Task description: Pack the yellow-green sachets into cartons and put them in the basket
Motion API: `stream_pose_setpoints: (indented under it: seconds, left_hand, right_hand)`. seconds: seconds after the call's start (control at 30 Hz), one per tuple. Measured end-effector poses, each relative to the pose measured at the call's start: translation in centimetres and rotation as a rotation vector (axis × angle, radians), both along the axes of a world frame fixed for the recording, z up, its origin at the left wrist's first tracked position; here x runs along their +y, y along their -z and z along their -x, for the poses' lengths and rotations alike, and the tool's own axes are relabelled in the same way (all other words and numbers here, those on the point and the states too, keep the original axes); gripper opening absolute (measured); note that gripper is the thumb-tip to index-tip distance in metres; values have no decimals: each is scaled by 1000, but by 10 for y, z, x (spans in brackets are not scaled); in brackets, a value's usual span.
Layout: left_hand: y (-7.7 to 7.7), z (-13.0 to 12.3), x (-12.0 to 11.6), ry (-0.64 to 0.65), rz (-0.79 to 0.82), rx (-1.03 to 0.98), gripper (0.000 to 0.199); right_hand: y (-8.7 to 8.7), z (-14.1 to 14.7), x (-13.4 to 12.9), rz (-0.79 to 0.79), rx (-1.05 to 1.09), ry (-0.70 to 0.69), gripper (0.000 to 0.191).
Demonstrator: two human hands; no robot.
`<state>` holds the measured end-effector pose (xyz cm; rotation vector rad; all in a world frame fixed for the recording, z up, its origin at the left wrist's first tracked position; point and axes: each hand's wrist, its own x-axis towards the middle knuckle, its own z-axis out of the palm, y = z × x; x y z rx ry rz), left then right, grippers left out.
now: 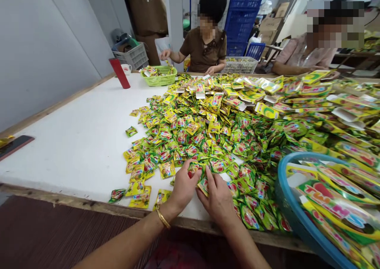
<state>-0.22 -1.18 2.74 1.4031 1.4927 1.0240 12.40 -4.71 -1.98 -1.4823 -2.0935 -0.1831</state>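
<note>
My left hand [183,187] is closed, thumb and fingers pinching a small green candy packet [194,168] with a red picture on it. Close beside it, my right hand [218,195] has its thumb and fingers on another green-and-yellow packet [203,186]. Both hands are low over the front of the white table, at the near edge of a wide pile of packets [181,136]. To the right of my hands stands a blue basket [280,182] holding flat printed cartons [335,205]. The undersides of the held packets are hidden by my fingers.
Many flattened cartons [267,84] lie across the back right of the pile. A green basket [162,79] and a red block [119,73] stand at the far side. Two people sit across the table [89,142]. A dark flat object [14,147] lies far left.
</note>
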Motion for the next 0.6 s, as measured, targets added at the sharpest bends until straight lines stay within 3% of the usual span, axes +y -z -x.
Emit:
stream_pose_setpoints:
  seconds: [0.07,0.23,0.33,0.5,0.6]
  left_hand:
    - [-1,1,2,31,26,-16,25]
    - [-11,18,20,246,105,30,9]
    - [-18,26,26,330,105,186,13]
    - [-32,24,26,485,-52,435,16]
    - [-36,19,28,476,-18,617,14]
  right_hand:
    - [0,0,1,-18,4,21,68]
    - [-5,0,3,-48,-6,-11,68]
    - [-6,0,2,-66,0,-24,69]
    - [-6,-1,2,-74,8,-58,71]
    - [-6,-2,3,-91,-5,-73,72]
